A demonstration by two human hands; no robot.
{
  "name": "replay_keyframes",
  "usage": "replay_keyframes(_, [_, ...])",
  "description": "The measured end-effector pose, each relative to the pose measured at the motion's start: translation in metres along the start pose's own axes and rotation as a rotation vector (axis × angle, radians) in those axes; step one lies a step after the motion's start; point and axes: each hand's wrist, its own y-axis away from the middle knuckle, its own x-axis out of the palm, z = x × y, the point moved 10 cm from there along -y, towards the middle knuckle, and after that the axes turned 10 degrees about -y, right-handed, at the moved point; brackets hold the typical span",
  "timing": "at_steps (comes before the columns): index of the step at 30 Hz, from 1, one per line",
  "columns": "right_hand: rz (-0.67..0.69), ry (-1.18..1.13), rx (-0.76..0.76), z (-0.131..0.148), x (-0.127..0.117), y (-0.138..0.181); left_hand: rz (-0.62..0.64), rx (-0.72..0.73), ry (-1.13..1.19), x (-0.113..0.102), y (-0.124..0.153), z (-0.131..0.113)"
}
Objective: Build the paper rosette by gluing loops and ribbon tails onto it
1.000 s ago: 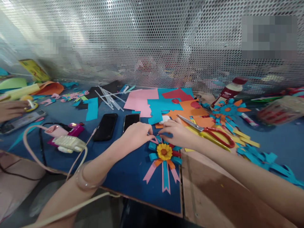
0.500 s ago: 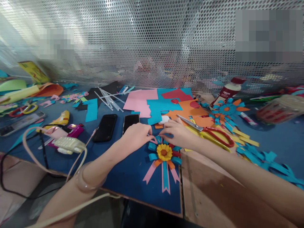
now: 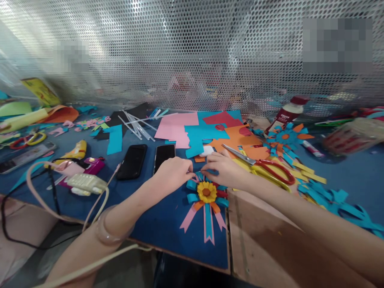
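A paper rosette [image 3: 207, 192] lies on the blue tabletop, with a yellow flower centre, blue and red loops around it and pink, blue and orange tails pointing toward me. At its top edge, my left hand [image 3: 177, 168] is closed in a pinch on a thin pink paper strip [image 3: 195, 179]. Close beside it, my right hand [image 3: 221, 168] has its fingers curled and thumb pressed in over the upper loops; what lies between its fingertips is hidden. Just beyond my fingers is a small white object [image 3: 207, 151]. Scissors [image 3: 267, 168] with red and yellow handles lie partly behind my right forearm.
Two phones [image 3: 132, 161] [image 3: 164, 155] lie left of my hands, near a glue gun [image 3: 78, 149] and cables. Coloured paper sheets [image 3: 177, 125] spread behind. A bottle [image 3: 286, 114], another paper flower [image 3: 286, 137] and a jar [image 3: 348, 138] stand right. Perforated metal [image 3: 192, 48] closes the back.
Both hands stay at the rosette's top edge. The left fingertips have shifted slightly, and less of the pink strip shows. The whole view has drifted a little.
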Motion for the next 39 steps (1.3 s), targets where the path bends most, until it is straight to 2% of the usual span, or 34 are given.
replay_keyframes(13, [-0.118, 0.019, -0.01, 0.006, -0.022, 0.006, 0.007, 0.015, 0.043, -0.002, 0.001, -0.004])
replay_keyframes(23, [-0.111, 0.023, -0.005, 0.006, -0.021, 0.008, 0.006, 0.007, 0.042, -0.003, 0.001, -0.003])
replay_keyframes(28, [-0.135, 0.039, -0.002, 0.004, -0.026, 0.008, -0.064, -0.006, 0.063, -0.01, -0.002, 0.013])
replay_keyframes(33, [-0.153, 0.059, 0.011, 0.002, -0.03, 0.013, -0.068, -0.023, -0.021, -0.005, -0.008, 0.038])
replay_keyframes(39, [-0.137, 0.071, 0.016, 0.009, -0.03, 0.018, -0.069, 0.093, -0.07, 0.008, -0.018, 0.038])
